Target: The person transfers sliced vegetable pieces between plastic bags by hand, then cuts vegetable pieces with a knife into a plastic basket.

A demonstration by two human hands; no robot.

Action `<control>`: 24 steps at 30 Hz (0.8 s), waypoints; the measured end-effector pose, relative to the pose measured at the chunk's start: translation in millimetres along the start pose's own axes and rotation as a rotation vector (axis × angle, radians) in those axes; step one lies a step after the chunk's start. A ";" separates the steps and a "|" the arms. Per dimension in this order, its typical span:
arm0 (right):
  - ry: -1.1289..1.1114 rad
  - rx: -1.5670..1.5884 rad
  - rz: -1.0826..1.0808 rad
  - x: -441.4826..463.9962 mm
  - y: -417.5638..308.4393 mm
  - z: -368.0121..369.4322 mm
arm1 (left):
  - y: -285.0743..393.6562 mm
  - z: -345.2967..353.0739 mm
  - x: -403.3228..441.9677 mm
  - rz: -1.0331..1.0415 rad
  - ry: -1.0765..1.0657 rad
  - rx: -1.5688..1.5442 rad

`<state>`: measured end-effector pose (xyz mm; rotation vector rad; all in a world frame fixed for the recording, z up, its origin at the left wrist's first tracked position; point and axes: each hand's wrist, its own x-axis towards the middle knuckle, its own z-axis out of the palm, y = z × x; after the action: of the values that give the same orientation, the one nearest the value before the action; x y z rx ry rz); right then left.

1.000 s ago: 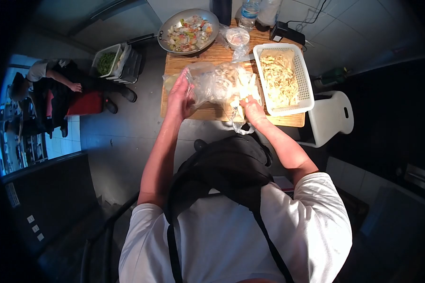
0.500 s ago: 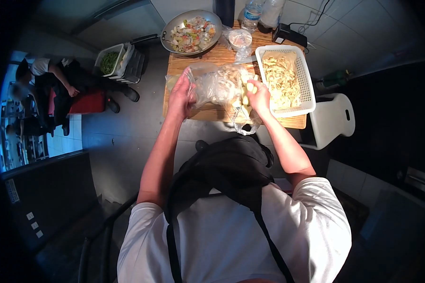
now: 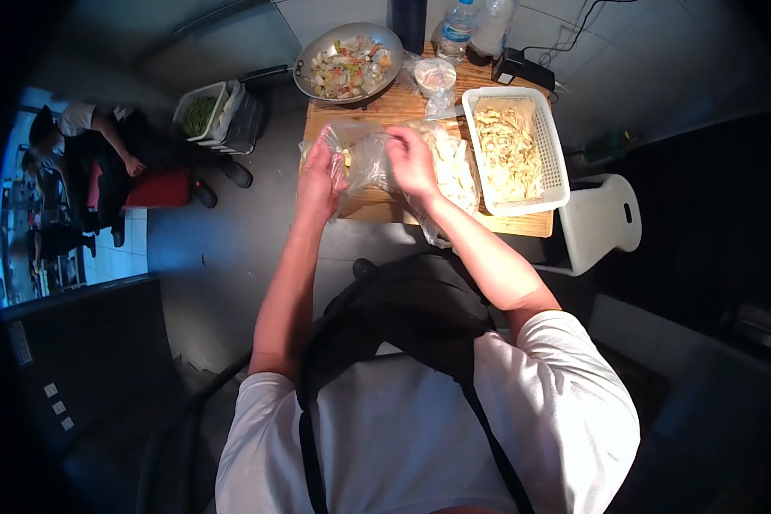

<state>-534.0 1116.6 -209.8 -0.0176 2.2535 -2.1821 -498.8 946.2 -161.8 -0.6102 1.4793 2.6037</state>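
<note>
My left hand point(image 3: 324, 178) is closed on a clear plastic bag point(image 3: 365, 156) at the left of the wooden table point(image 3: 377, 206); a few pale yellow-green pieces show inside it by the fingers. At the bag's right side is my right hand point(image 3: 411, 163), its fingers bent against the plastic; whether they grip it I cannot tell. Right of that hand, another clear bag holds pale cut pieces point(image 3: 456, 176). A white perforated basket point(image 3: 559, 163) of sliced pale food stands at the table's right side.
A pan point(image 3: 392, 50) of mixed chopped food is at the back left, near a small wrapped bowl point(image 3: 434, 75). Bottles point(image 3: 457, 32) and a black box point(image 3: 522, 67) stand behind. A white stool point(image 3: 604, 218) is at right. Seated person point(image 3: 103, 141) and crates point(image 3: 223, 116) at left.
My right hand has moved left from the bag of pale pieces to the bag at my left hand. Pale pieces held in its fingers half a second ago no longer show there.
</note>
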 end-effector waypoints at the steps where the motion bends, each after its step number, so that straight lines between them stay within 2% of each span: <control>1: 0.023 -0.193 -0.066 -4.0 12.4 -16.6 | 1.3 -2.6 -1.1 -0.002 0.000 -0.017; 5: 0.133 -0.773 -0.289 -28.7 102.3 -73.9 | -4.5 -12.6 1.2 -0.014 -0.014 -0.075; 7: 0.166 -0.949 -0.150 -32.6 109.8 -88.4 | -5.4 -9.2 1.7 -0.025 0.000 -0.041; 8: 0.132 -0.996 -0.156 -26.5 114.0 -96.6 | -6.5 -6.8 1.9 -0.033 0.006 -0.019; 12: -0.172 -1.129 0.183 -1.2 80.1 -93.9 | -8.7 3.1 5.9 -0.055 0.017 -0.006; 16: -0.095 -1.190 0.484 26.4 90.7 -79.4 | -10.0 3.6 3.8 -0.045 -0.030 -0.024; 19: -0.183 -1.178 0.571 32.0 77.7 -78.4 | -4.3 5.7 -0.9 -0.036 -0.008 -0.037; 24: -0.149 -1.171 0.520 29.1 80.5 -79.1 | -4.7 -9.6 0.4 -0.005 -0.044 -0.076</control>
<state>-564.3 1197.9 -287.6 0.3323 2.6449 -0.4517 -495.0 940.6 -170.1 -0.5600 1.3696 2.6623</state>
